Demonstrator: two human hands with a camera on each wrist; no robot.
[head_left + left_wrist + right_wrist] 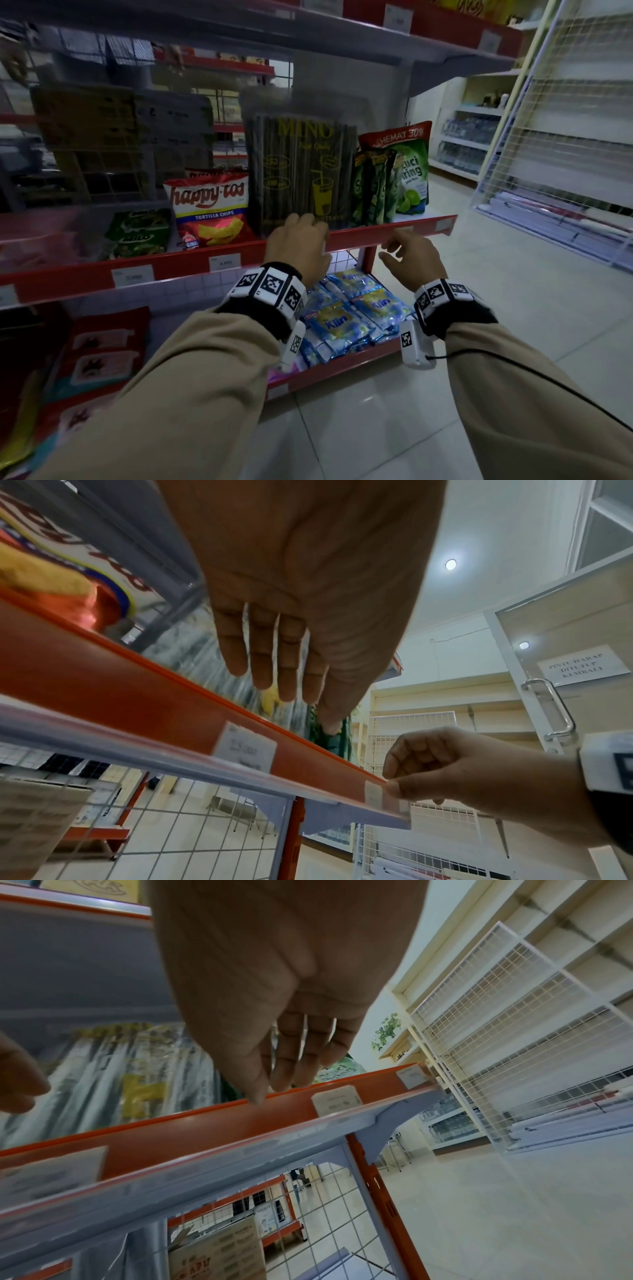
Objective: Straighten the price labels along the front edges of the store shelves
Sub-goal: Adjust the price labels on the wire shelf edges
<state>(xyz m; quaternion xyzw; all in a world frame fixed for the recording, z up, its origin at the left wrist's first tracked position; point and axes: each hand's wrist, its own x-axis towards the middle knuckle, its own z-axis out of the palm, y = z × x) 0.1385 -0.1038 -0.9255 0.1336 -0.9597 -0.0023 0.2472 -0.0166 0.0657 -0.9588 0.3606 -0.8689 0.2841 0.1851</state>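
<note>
The red price strip (363, 236) runs along the front of the middle shelf. My left hand (306, 233) lies over its top edge with straight fingers (263, 666), reaching toward the pack of black straws (298, 171). Just below that hand a white price label (245, 746) sits in the strip. My right hand (388, 250) is at the strip further right, fingers loosely curled. Its thumb tip (394, 788) touches the strip beside a small label (373, 795). In the right wrist view this label (335, 1103) looks slightly tilted. Another label (411, 1076) sits at the strip's right end.
Tortilla chips (210, 209) and green pouches (394, 178) flank the straws. Blue sachets (349, 315) lie on the shelf below, behind my wrists. More labels (224, 262) sit to the left on the strip. A white wire rack (555, 137) stands across the tiled aisle.
</note>
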